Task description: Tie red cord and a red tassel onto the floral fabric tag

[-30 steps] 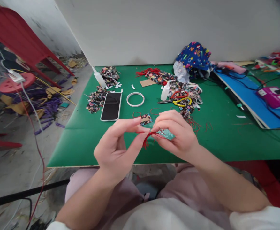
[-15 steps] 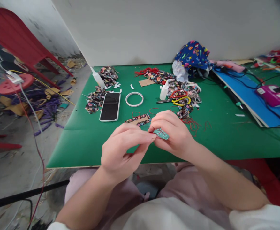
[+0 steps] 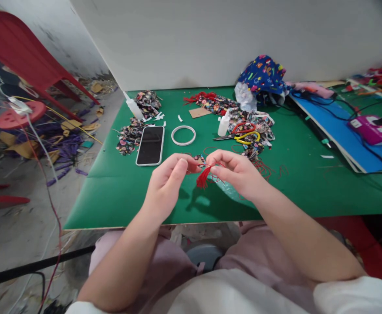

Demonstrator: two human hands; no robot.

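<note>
Between my hands hangs a small red tassel [image 3: 203, 179] with a thin red cord at its top. My right hand [image 3: 236, 172] is closed in a pinch on the tassel's top, and loops of cord show by its fingers. My left hand [image 3: 167, 185] is closed too, thumb against the fingers, on the tassel's cord, which runs across to it. Below my right hand lies a clear plastic bag [image 3: 230, 192] on the green table. A floral fabric piece [image 3: 199, 160] is partly hidden behind my hands. Loose red cords [image 3: 264, 168] lie to the right.
Further back are a phone [image 3: 150, 146], a white tape ring [image 3: 183, 143], two glue bottles [image 3: 223, 124] [image 3: 133, 107], yellow-and-red-handled pliers [image 3: 248, 136] and floral fabric pieces [image 3: 130, 135]. A blue folder [image 3: 337, 135] and a purple device [image 3: 372, 130] with cables lie right.
My hands have moved apart, and the red tassel now shows between them. The clear bag, earlier at my right fingers, now lies on the table beneath that hand.
</note>
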